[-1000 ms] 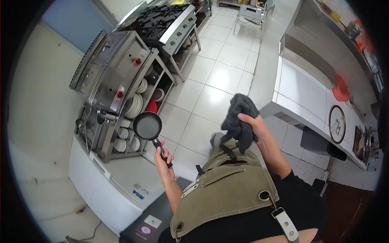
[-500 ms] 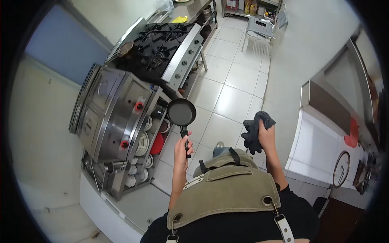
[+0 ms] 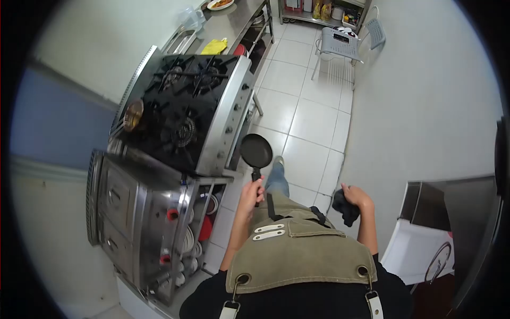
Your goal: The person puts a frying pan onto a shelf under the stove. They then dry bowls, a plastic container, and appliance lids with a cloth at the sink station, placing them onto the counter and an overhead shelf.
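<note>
A small black frying pan [image 3: 256, 151] is held out in front of me, its round cooking side facing up. My left hand [image 3: 249, 196] is closed around the pan's black handle. On the other side, my right hand [image 3: 358, 195] grips a dark grey cloth [image 3: 346, 208], which hangs bunched below the fingers. It may be a glove or a rag; I cannot tell. The pan is beside the front of the gas stove [image 3: 207, 117], apart from it.
A steel fryer unit [image 3: 143, 212] with red knobs stands left, dishes on shelves below it. Beyond the stove is a steel counter [image 3: 236, 24] with a yellow cloth [image 3: 214, 47] and a plate of food [image 3: 220, 4]. A grey chair [image 3: 340, 43] stands ahead on the tiled floor [image 3: 305, 119].
I have stepped forward, so the stove and counter appear nearer. The frying pan stays in my left hand. My right hand has lowered with the grey cloth.
</note>
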`<state>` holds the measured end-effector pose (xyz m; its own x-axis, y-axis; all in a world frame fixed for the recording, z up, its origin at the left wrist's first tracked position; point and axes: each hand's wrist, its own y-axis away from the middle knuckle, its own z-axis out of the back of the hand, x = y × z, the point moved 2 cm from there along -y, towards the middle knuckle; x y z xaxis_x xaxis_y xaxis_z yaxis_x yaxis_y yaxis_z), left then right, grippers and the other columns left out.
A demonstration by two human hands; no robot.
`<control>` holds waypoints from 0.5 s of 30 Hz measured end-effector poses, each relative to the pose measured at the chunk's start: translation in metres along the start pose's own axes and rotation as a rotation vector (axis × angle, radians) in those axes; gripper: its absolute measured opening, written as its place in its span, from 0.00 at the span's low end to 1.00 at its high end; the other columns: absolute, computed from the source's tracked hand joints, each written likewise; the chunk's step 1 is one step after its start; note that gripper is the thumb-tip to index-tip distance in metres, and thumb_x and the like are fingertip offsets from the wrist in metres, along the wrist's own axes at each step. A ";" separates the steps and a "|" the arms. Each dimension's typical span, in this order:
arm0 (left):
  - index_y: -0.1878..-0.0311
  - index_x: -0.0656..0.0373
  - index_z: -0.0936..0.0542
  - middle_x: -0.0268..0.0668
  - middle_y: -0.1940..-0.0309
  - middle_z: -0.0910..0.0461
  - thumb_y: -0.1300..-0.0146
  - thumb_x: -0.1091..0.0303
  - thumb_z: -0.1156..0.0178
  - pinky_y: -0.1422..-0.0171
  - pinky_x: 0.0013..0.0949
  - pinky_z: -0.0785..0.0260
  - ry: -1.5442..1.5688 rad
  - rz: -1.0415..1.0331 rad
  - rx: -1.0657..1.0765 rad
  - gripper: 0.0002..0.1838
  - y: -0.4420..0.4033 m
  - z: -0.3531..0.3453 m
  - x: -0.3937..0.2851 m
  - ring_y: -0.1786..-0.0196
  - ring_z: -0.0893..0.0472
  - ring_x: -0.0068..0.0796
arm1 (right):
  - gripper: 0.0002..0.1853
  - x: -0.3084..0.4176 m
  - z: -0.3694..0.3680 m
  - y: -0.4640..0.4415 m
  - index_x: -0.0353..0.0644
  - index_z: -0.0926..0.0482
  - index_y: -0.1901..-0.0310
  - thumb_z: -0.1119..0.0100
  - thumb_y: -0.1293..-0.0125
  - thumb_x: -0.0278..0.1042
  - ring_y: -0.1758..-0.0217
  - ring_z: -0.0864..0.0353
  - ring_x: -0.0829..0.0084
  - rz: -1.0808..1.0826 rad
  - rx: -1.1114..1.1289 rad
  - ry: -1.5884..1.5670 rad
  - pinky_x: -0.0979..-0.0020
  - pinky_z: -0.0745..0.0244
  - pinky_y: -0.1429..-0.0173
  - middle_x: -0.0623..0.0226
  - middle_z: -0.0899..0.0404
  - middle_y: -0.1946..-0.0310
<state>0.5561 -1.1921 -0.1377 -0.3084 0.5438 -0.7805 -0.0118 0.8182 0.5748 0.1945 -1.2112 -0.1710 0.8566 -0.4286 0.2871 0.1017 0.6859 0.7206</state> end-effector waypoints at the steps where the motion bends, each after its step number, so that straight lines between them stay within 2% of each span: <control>1: 0.50 0.60 0.27 0.23 0.80 0.36 0.33 0.61 0.50 0.75 0.20 0.42 0.043 0.056 0.050 0.15 -0.025 -0.006 -0.011 0.83 0.40 0.11 | 0.37 -0.001 0.008 -0.019 0.25 0.24 0.55 0.63 0.35 0.61 0.46 0.27 0.44 -0.059 0.055 0.074 0.57 0.35 0.39 0.35 0.26 0.53; 2: 0.52 0.60 0.27 0.24 0.81 0.36 0.33 0.61 0.50 0.76 0.21 0.43 0.034 0.078 0.083 0.13 -0.053 -0.014 -0.022 0.83 0.39 0.11 | 0.33 0.003 0.014 -0.035 0.25 0.25 0.53 0.58 0.35 0.57 0.47 0.26 0.45 -0.122 0.111 0.149 0.57 0.33 0.40 0.36 0.26 0.54; 3: 0.54 0.60 0.27 0.24 0.81 0.36 0.33 0.61 0.50 0.77 0.21 0.44 0.026 0.096 0.117 0.12 -0.078 -0.020 -0.041 0.83 0.39 0.12 | 0.33 0.016 0.026 -0.042 0.25 0.25 0.53 0.58 0.35 0.57 0.47 0.26 0.45 -0.129 0.112 0.137 0.57 0.33 0.40 0.36 0.26 0.54; 5: 0.57 0.59 0.27 0.24 0.81 0.35 0.33 0.61 0.49 0.78 0.21 0.44 -0.029 0.104 0.159 0.11 -0.127 -0.032 -0.078 0.84 0.39 0.12 | 0.23 0.028 0.067 -0.044 0.35 0.25 0.49 0.44 0.39 0.45 0.50 0.23 0.49 -0.338 -0.131 0.262 0.59 0.29 0.44 0.41 0.23 0.58; 6: 0.59 0.59 0.27 0.24 0.81 0.35 0.33 0.61 0.49 0.79 0.21 0.45 -0.079 0.100 0.195 0.11 -0.153 -0.042 -0.096 0.84 0.38 0.12 | 0.23 0.037 0.087 -0.048 0.35 0.25 0.49 0.44 0.39 0.45 0.50 0.23 0.49 -0.348 -0.136 0.274 0.59 0.29 0.44 0.41 0.23 0.58; 8: 0.61 0.59 0.28 0.25 0.81 0.35 0.33 0.61 0.49 0.80 0.21 0.45 -0.130 0.090 0.229 0.11 -0.200 -0.065 -0.126 0.84 0.38 0.13 | 0.23 0.052 0.125 -0.059 0.45 0.26 0.47 0.36 0.47 0.33 0.54 0.21 0.55 -0.213 -0.344 0.078 0.60 0.26 0.49 0.51 0.21 0.59; 9: 0.62 0.59 0.28 0.25 0.81 0.35 0.33 0.60 0.49 0.80 0.21 0.45 -0.194 0.087 0.253 0.11 -0.222 -0.071 -0.138 0.84 0.38 0.13 | 0.23 0.052 0.134 -0.074 0.45 0.26 0.47 0.36 0.47 0.33 0.54 0.21 0.55 -0.218 -0.330 0.091 0.60 0.26 0.49 0.51 0.21 0.59; 11: 0.62 0.60 0.28 0.25 0.82 0.35 0.33 0.61 0.49 0.80 0.21 0.45 -0.206 0.077 0.252 0.11 -0.263 -0.088 -0.156 0.84 0.38 0.13 | 0.17 0.059 0.152 -0.105 0.47 0.23 0.50 0.40 0.44 0.29 0.58 0.20 0.54 0.203 -0.317 -0.197 0.61 0.26 0.52 0.52 0.20 0.62; 12: 0.61 0.60 0.28 0.25 0.82 0.35 0.33 0.61 0.49 0.80 0.21 0.45 -0.191 0.108 0.264 0.11 -0.282 -0.096 -0.161 0.84 0.38 0.13 | 0.11 0.067 0.159 -0.119 0.42 0.19 0.58 0.40 0.43 0.29 0.59 0.20 0.57 0.298 -0.262 -0.261 0.63 0.27 0.52 0.55 0.19 0.63; 13: 0.60 0.60 0.28 0.25 0.81 0.35 0.33 0.62 0.49 0.80 0.21 0.45 -0.172 0.137 0.277 0.10 -0.299 -0.105 -0.162 0.84 0.38 0.13 | 0.07 0.075 0.163 -0.135 0.39 0.17 0.64 0.40 0.43 0.30 0.60 0.19 0.60 0.289 -0.222 -0.223 0.66 0.27 0.53 0.56 0.18 0.66; 15: 0.59 0.60 0.28 0.25 0.81 0.35 0.33 0.63 0.49 0.80 0.20 0.45 -0.106 0.151 0.258 0.10 -0.329 -0.117 -0.154 0.84 0.38 0.13 | 0.07 0.089 0.160 -0.173 0.38 0.17 0.65 0.39 0.44 0.31 0.67 0.19 0.64 0.329 -0.126 -0.294 0.68 0.27 0.57 0.58 0.18 0.71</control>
<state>0.4957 -1.5669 -0.1781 -0.1877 0.6680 -0.7201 0.2721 0.7398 0.6154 0.1723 -1.4627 -0.1689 0.6758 -0.3121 0.6678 -0.0756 0.8718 0.4839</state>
